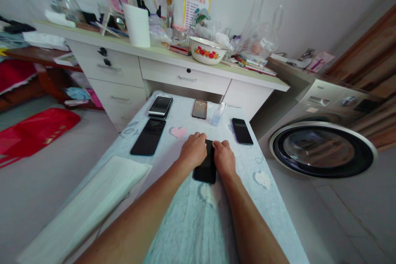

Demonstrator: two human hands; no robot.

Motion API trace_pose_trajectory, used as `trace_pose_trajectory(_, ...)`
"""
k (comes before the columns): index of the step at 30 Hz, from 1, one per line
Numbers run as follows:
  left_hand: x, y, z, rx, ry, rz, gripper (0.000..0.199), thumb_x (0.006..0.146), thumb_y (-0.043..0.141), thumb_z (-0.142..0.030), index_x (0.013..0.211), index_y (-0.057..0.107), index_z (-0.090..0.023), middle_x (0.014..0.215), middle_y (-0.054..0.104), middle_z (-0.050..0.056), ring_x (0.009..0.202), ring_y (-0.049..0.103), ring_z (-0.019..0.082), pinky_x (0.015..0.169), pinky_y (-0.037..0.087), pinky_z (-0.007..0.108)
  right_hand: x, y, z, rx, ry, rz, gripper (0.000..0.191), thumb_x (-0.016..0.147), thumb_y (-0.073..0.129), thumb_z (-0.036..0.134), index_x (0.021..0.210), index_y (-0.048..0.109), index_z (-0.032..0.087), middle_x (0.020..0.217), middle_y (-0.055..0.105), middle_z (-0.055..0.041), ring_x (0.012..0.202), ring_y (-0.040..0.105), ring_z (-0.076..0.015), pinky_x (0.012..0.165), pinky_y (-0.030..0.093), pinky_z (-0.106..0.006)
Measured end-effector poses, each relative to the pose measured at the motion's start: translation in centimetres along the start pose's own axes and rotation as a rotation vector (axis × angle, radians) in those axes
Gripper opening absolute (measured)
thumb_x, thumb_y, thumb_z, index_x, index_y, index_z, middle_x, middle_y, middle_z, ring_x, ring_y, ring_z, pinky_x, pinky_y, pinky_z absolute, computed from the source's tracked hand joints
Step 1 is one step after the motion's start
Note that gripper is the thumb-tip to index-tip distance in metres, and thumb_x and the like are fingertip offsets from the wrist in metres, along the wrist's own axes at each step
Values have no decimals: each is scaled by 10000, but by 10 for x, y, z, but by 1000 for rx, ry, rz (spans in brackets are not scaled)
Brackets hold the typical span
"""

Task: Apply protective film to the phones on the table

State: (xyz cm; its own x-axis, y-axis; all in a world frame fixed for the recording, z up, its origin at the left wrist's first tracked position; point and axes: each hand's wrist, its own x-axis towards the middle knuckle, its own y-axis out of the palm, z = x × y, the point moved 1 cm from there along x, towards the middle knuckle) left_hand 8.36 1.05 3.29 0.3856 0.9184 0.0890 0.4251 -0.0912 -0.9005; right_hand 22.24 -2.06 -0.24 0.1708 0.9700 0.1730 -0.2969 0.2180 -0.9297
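A black smartphone (204, 170) lies face up on the cloth-covered table, its far end between my two hands. My left hand (194, 149) is closed at its upper left edge, fingers curled. On the opposite edge my right hand (224, 157) is closed too, the thumb near the phone's upper corner. The fingertips are partly hidden. Beyond the hands are a brown phone case (199, 109) and a clear spray bottle (218, 114). Another dark phone (242, 131) rests to the right. A large black phone (148, 137) lies at left, with stacked phones (160, 106) behind it.
A long pale board-like object (89, 206) lies along the table's left side. Behind the table stands a white desk (167, 75) with drawers, bearing a flowered bowl (208, 51) and a white paper roll (137, 27). A washing machine (321, 132) is at right.
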Motion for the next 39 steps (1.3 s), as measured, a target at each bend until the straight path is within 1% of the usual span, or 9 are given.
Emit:
trace_pose_trajectory(3, 14, 7, 18, 6, -83, -34, 326, 872, 407, -94, 1131, 595, -152, 1117, 605, 121, 1070, 547, 219, 935, 419, 354, 1, 1, -2, 23, -29, -35, 296, 969, 385, 247, 1014, 678, 241, 941, 561, -63, 706, 551, -156, 609, 344, -250)
trace_pose_trajectory(5, 20, 13, 27, 6, -93, -53, 358, 860, 403, -68, 1131, 618, -159, 1110, 612, 114, 1063, 549, 214, 941, 418, 353, 2, 1, -2, 17, -39, -52, 289, 965, 394, 239, 998, 681, 245, 951, 572, -61, 712, 552, -152, 610, 344, -242)
trace_pose_trajectory(7, 22, 18, 32, -1, -79, -76, 368, 861, 401, -66, 1122, 636, -174, 1097, 615, 108, 1050, 551, 209, 936, 421, 348, 4, 0, -2, 4, -45, -60, 287, 961, 398, 230, 985, 683, 248, 960, 577, -58, 712, 549, -148, 613, 344, -236)
trace_pose_trajectory(12, 19, 28, 31, -19, -14, -94, 340, 872, 428, -96, 1093, 658, -212, 1078, 610, 76, 1023, 551, 198, 932, 412, 334, 9, 0, 1, -6, -85, -47, 276, 954, 405, 209, 962, 679, 245, 979, 570, -51, 720, 538, -142, 625, 344, -229)
trace_pose_trajectory(18, 18, 29, 32, -25, -6, -108, 313, 873, 451, -118, 1093, 648, -223, 1092, 602, 70, 1028, 537, 202, 927, 407, 343, 13, 0, 10, -33, -139, -23, 263, 960, 401, 218, 968, 659, 264, 986, 569, -24, 718, 522, -128, 599, 317, -219)
trace_pose_trajectory(24, 20, 30, 32, -27, -16, -142, 269, 898, 445, -157, 1090, 628, -202, 1071, 608, 73, 1030, 535, 209, 912, 405, 336, 15, -2, 23, -69, -209, 71, 265, 976, 386, 233, 1042, 638, 285, 1025, 579, -9, 731, 532, -126, 590, 295, -236)
trace_pose_trajectory(29, 22, 32, 31, -41, -57, -163, 235, 896, 480, -169, 1083, 616, -210, 1065, 624, 62, 1025, 545, 211, 915, 401, 326, 13, -7, 29, -115, -250, 160, 289, 993, 343, 239, 1117, 598, 300, 1059, 578, -4, 825, 546, -136, 638, 319, -230)
trace_pose_trajectory(34, 22, 33, 32, -66, -65, -172, 244, 882, 482, -130, 1068, 614, -214, 1058, 631, 55, 1033, 549, 203, 914, 402, 314, 13, -10, 29, -154, -204, 202, 288, 997, 337, 253, 1146, 576, 312, 1066, 573, -13, 903, 537, -151, 675, 334, -236)
trace_pose_trajectory(39, 22, 35, 34, -83, -61, -177, 280, 845, 492, -72, 1056, 612, -211, 1054, 629, 50, 1034, 548, 191, 918, 399, 304, 13, -9, 22, -170, -153, 173, 283, 989, 350, 230, 1146, 575, 299, 1078, 563, -23, 885, 533, -153, 661, 326, -246)
